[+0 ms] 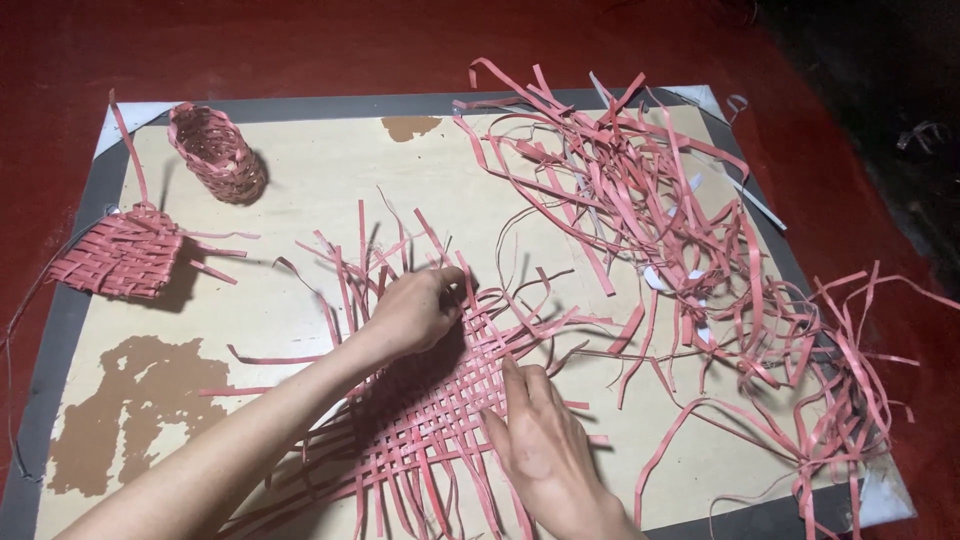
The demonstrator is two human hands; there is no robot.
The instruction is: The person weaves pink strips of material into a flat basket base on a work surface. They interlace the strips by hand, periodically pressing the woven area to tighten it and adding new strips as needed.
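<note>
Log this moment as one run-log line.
left hand: pinching strip on woven mat | right hand: flat on mat | board: loose strips

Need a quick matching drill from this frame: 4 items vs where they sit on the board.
1. small woven basket
2. flat woven piece
3. loose pile of pink strips
4. woven mat in progress

A. under both hands, near edge
B. far right
C. far left corner
D. left edge, nearer than the basket

Pairs: 1-C, 2-D, 3-B, 4-A
</note>
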